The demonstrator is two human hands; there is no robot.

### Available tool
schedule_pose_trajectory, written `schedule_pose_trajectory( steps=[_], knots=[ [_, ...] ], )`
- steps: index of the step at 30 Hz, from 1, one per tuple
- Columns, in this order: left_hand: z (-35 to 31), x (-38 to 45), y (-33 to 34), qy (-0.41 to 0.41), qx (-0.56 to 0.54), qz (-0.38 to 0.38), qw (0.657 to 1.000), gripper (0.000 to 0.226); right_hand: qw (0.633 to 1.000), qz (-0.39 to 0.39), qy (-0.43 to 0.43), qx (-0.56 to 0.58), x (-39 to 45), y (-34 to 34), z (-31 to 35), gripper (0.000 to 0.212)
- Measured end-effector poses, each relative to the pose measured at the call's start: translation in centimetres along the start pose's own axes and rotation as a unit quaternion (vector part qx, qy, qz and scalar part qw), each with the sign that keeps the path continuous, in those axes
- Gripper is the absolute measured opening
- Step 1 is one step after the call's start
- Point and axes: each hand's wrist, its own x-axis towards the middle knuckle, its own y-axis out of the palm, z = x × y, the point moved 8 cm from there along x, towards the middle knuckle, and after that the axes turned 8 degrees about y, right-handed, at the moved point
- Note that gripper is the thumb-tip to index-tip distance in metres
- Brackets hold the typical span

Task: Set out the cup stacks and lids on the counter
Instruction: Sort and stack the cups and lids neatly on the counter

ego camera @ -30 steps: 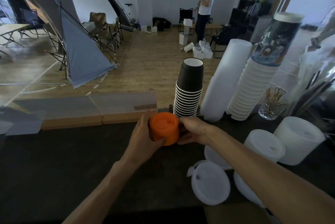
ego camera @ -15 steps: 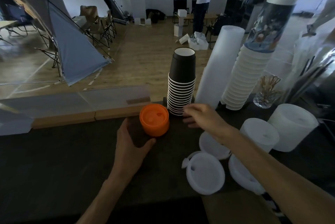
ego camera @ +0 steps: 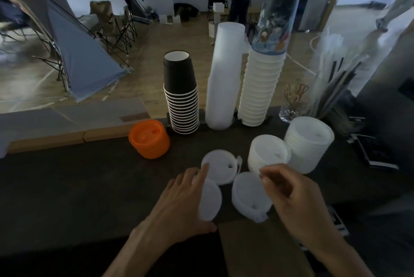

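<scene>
Head view: left hand point(ego camera: 179, 200) grips a white lid point(ego camera: 210, 200), probably light and flimsy, by its rim; right hand's point(ego camera: 293, 200) hold is unclear.

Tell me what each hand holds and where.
The left hand grips a white lid by its rim; the right hand hovers curled over another lid, hold unclear.

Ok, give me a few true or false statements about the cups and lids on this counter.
1. The orange lid stack sits left of the black cup stack. True.
2. The left hand holds the orange lid stack. False: both it and the right hand are at the loose white lids.
3. A printed cup tops the ribbed white cup stack. True.
4. The black cup stack is the tallest. False: the ribbed white cup stack rises higher.
</scene>
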Motion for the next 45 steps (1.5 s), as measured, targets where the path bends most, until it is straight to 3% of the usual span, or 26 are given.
schedule_pose_trajectory(
  steps=[4, 8, 12, 15, 18, 22, 28, 30, 33, 36, 41, 45],
  knots=[
    [0.4, -0.2, 0.7, -0.048, -0.008, -0.024, 0.999, 0.130, 1.000, 0.006, 0.010, -0.025, -2.1, -0.2, -3.3, 0.019],
    [1.4, -1.7, 0.7, -0.088, -0.110, -0.080, 0.987, 0.126, 1.000, 0.016, 0.011, -0.018, -3.9, -0.1, -4.6, 0.022],
    [1.8, -4.4, -0.2, -0.081, -0.301, -0.184, 0.932, 0.109, 0.999, -0.023, 0.049, 0.009, -3.9, -0.8, -5.6, 0.021],
    [1.5, -5.8, -1.2, -0.046, -0.376, -0.233, 0.896, 0.102, 0.991, -0.019, 0.131, 0.028, -2.9, 0.6, -7.0, 0.021],
    [1.4, -6.1, -1.9, -0.028, -0.407, -0.237, 0.882, 0.102, 0.976, 0.043, 0.214, 0.023, -1.9, 3.2, -8.0, 0.023],
    [1.4, -6.0, -2.7, -0.024, -0.437, -0.234, 0.868, 0.097, 0.967, 0.065, 0.245, 0.032, -1.0, 4.5, -8.6, 0.012],
    [2.0, -5.5, -1.6, -0.040, -0.570, -0.227, 0.789, 0.099, 0.948, 0.076, 0.303, 0.062, -1.4, 4.9, -9.6, 0.012],
    [2.0, -5.3, -1.2, -0.045, -0.587, -0.223, 0.777, 0.102, 0.943, 0.075, 0.315, 0.082, -1.9, 4.7, -9.1, 0.012],
    [1.4, -5.0, -1.0, -0.035, -0.575, -0.206, 0.791, 0.099, 0.930, 0.085, 0.326, 0.143, -2.2, 4.6, -8.1, 0.020],
    [0.0, -4.3, -1.7, -0.003, -0.517, -0.183, 0.836, 0.091, 0.926, 0.099, 0.317, 0.182, -2.1, 4.3, -6.6, 0.030],
    [-1.8, -3.0, -3.4, 0.053, -0.369, -0.162, 0.914, 0.098, 0.937, 0.135, 0.280, 0.158, -1.7, 4.4, -3.6, 0.031],
    [-1.9, -2.9, -3.6, 0.066, -0.305, -0.151, 0.938, 0.104, 0.940, 0.156, 0.249, 0.173, -1.3, 4.1, -1.7, 0.036]
  ],
)
